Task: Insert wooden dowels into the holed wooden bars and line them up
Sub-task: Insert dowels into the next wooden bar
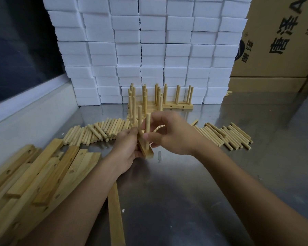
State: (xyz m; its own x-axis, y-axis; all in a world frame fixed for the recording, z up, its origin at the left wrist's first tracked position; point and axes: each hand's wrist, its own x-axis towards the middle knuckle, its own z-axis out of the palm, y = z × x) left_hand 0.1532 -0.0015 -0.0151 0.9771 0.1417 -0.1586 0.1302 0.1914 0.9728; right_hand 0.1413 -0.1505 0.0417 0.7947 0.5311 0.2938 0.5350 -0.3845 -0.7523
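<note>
Left hand [125,148]: fingers curled round holed bar [146,150], gripping it above the steel table [185,192].
Right hand [169,134]: thumb and fingertips pinch upright dowel [148,124], its foot at the bar.
Second dowel [140,116]: upright, just behind the pinching fingers.

A pale wooden bar [146,150] held above the steel table carries upright dowels [147,125], with loose dowels [103,130] behind, empty bars [43,173] left, finished racks [160,102] beyond.
</note>
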